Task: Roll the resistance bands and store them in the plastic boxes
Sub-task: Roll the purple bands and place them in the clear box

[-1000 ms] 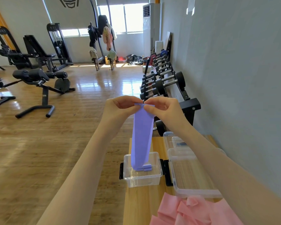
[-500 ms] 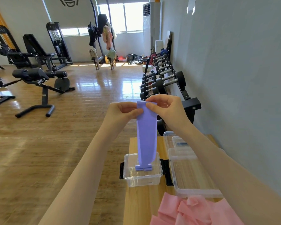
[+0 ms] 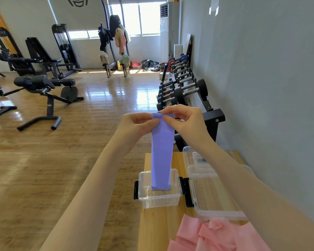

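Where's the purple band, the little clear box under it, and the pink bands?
purple band [image 3: 161, 151]: head view, middle of the hanging strip.
little clear box [image 3: 159, 201]: head view, its front wall.
pink bands [image 3: 216, 236]: head view, middle of the crumpled pile on the table.

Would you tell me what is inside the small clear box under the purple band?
The small clear box looks empty; the purple band hangs before it, hiding part of its floor.
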